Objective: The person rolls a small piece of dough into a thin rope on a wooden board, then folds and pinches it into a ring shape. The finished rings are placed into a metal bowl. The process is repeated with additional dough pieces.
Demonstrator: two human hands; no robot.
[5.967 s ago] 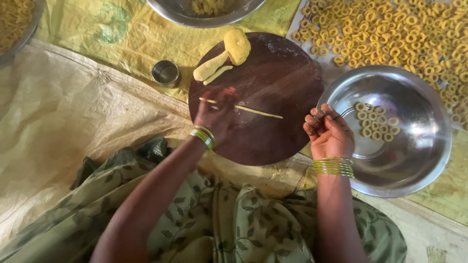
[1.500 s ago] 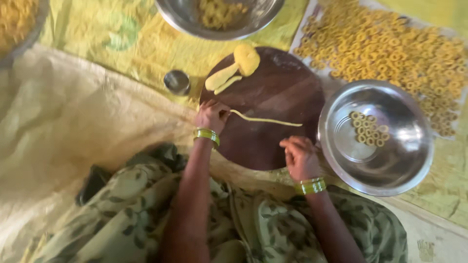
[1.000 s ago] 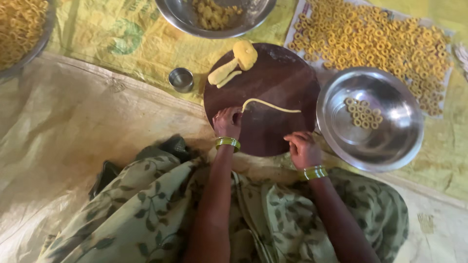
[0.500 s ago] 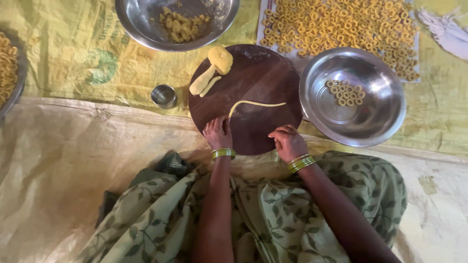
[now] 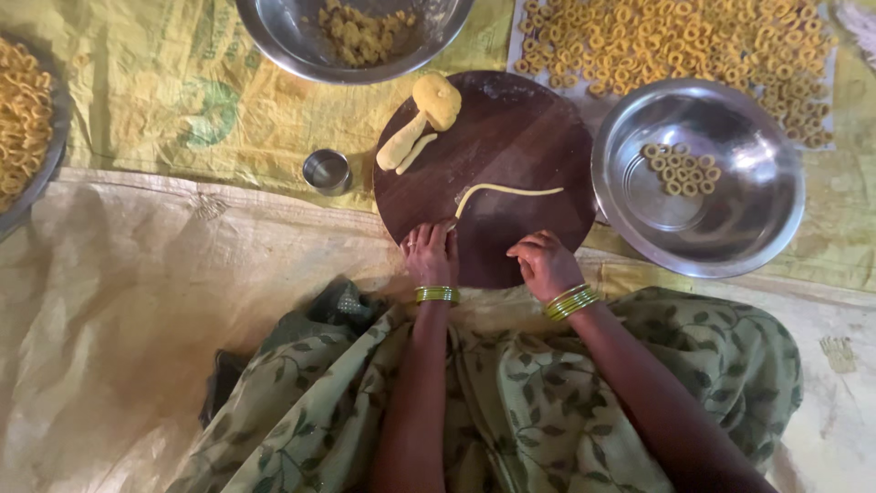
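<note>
1. Hands first, at lower centre of the frame: our left hand (image 5: 431, 256) lies flat with fingers spread on the near edge of the round dark board (image 5: 511, 119), gripping nothing, its fingertips at the near end of the thin dough rope (image 5: 506, 191).
2. Our right hand (image 5: 545, 264) is loosely curled on the board edge; we cannot tell if it holds anything.
3. Higher on the board, a dough lump (image 5: 436, 99) waits, kept within reach.
4. At right, a steel bowl (image 5: 730, 237) collects a few dough rings (image 5: 679, 168).
5. At left stands a small steel cup (image 5: 326, 171).
6. Along the top, another bowl (image 5: 274, 41) holds crumbly dough, and many rings are spread on a sheet (image 5: 693, 46).
</note>
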